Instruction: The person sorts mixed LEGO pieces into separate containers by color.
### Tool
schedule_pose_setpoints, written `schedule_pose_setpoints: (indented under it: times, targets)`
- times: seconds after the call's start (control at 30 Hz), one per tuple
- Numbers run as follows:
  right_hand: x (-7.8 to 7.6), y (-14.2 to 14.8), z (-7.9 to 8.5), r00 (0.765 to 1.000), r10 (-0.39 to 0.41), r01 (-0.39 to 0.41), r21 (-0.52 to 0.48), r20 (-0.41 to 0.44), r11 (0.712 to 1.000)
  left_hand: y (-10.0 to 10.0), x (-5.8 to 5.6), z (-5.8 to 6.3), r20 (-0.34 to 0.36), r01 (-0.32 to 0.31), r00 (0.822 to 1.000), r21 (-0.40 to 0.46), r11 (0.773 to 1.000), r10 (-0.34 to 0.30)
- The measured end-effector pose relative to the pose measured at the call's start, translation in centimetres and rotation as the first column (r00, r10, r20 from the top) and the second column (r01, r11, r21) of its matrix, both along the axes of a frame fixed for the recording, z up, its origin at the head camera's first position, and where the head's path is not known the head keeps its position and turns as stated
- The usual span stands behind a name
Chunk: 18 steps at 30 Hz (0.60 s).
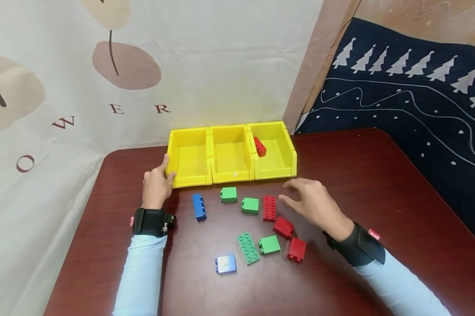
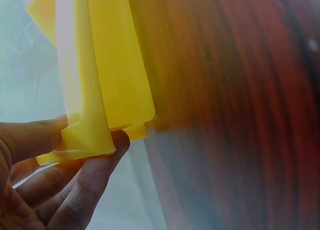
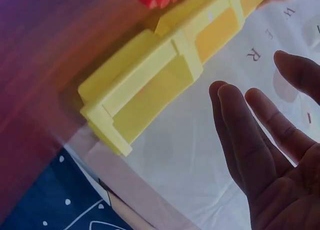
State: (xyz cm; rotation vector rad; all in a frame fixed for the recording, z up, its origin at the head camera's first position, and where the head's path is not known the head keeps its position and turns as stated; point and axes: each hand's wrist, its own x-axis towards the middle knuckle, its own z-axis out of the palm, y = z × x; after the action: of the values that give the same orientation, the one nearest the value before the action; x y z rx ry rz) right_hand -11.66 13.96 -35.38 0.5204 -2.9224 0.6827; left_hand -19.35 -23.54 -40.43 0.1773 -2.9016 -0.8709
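My left hand (image 1: 156,186) pinches the front left corner of the left yellow bin (image 1: 191,180). In the left wrist view, the thumb lies on one side of the bin's wall (image 2: 122,64) and fingers on the other. My right hand (image 1: 316,206) hovers over the table with fingers spread and relaxed, holding nothing. Just left of its fingertips is a red brick (image 1: 269,208) lying studs up. Two more red bricks, one of them tipped on its side (image 1: 283,228) and another nearer the front (image 1: 296,249), lie below that hand.
Against the wall, the middle bin (image 1: 233,176) and right bin (image 1: 274,173) adjoin the left one. One red brick (image 1: 259,147) leans inside the right bin. Several green bricks (image 1: 250,206), a long blue brick (image 1: 199,207) and a shorter blue brick (image 1: 226,264) lie about the brown table (image 1: 379,188).
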Motion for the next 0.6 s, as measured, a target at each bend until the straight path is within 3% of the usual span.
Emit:
schedule_pose_setpoints:
  times: [0.27,0.6]
  targets:
    - [3.3,0.3,-1.0,1.000,0.001,0.000,0.009,-0.028,1.000,-0.1,0.0,-0.1,-0.021,0.001,1.000,-0.013,1.000,-0.002]
    - [6.4,0.9,-2.5,0.997,0.002,0.006,0.105,-0.075,0.994,0.1,0.1,-0.3,-0.015,-0.001,1.000,-0.009,1.000,0.001]
